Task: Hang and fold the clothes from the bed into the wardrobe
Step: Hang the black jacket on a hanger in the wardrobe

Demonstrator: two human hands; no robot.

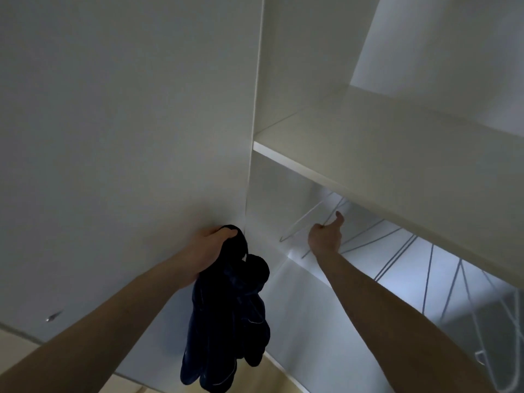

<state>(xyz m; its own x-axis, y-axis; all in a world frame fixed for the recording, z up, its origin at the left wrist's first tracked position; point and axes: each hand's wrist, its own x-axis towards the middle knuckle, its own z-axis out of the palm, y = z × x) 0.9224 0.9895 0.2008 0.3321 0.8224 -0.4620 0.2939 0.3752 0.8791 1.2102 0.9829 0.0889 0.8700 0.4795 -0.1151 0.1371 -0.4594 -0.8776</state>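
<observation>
Dark garment (226, 321) hung bunched from left hand (208, 251) at lower centre; right hand (326, 236) pinched white wire hanger (300, 222) under wardrobe shelf (368, 154), centre right.

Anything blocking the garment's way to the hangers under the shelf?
Nothing visible. The left hand holds the dark garment beside the open wardrobe; the right hand already grips a hanger under the shelf.

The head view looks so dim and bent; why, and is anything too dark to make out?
Head view: dim overall, the only bright patch behind the wire hangers under the shelf; the wide-angle lens tilts and stretches the wardrobe's lines; the dark garment gripped by the left hand is nearly featureless; the right hand is slightly soft.
</observation>
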